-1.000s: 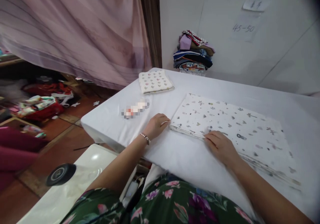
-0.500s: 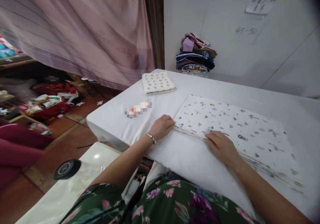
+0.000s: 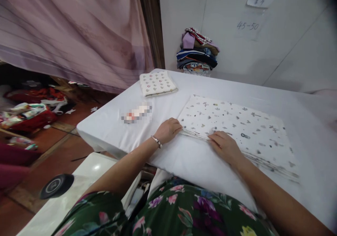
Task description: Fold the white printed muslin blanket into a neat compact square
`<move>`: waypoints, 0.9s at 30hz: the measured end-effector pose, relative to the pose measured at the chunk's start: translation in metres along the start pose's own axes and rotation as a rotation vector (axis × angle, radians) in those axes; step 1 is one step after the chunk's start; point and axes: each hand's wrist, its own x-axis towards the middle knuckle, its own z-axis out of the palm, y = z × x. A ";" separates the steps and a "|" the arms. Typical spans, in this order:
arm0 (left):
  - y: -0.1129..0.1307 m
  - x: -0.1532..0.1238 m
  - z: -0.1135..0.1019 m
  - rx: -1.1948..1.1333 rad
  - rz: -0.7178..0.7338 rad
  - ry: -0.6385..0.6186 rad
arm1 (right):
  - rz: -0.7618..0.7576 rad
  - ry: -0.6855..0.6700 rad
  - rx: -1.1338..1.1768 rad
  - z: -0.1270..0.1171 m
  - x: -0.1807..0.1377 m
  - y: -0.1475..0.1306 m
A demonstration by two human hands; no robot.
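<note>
A white cloth with small grey prints (image 3: 234,123) lies folded in several layers on the white-covered table (image 3: 105,123). My left hand (image 3: 168,129), with a bracelet at the wrist, pinches the cloth's near left corner. Further right along the same near edge, my right hand (image 3: 223,145) grips the layers between thumb and fingers. Beyond my left hand sits a smaller folded cloth (image 3: 158,83) with grey and red prints. A pixelated item (image 3: 137,112) lies on the table to the left of my hands; its kind cannot be made out.
Against the wall at the back stands a pile of folded clothes (image 3: 197,52). A pink curtain (image 3: 92,29) hangs at the left. By the table's near left side is a white surface with a round black object (image 3: 57,186). A red basket (image 3: 28,115) holds assorted items.
The whole scene has shifted left and slightly up in view as my head turned. Both hands keep their hold at the cloth's near edge, with little visible movement.
</note>
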 end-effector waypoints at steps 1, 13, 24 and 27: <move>0.000 0.000 0.000 0.001 0.000 0.002 | 0.001 0.003 0.003 0.000 0.000 0.000; 0.003 0.003 0.006 -0.032 0.090 0.013 | 0.025 0.048 0.037 0.003 0.000 0.002; 0.014 0.020 0.012 -0.041 0.139 -0.052 | -0.036 0.000 -0.047 0.004 0.000 0.003; 0.014 0.018 0.013 -0.021 0.132 -0.050 | -0.028 0.009 -0.028 0.003 0.000 0.003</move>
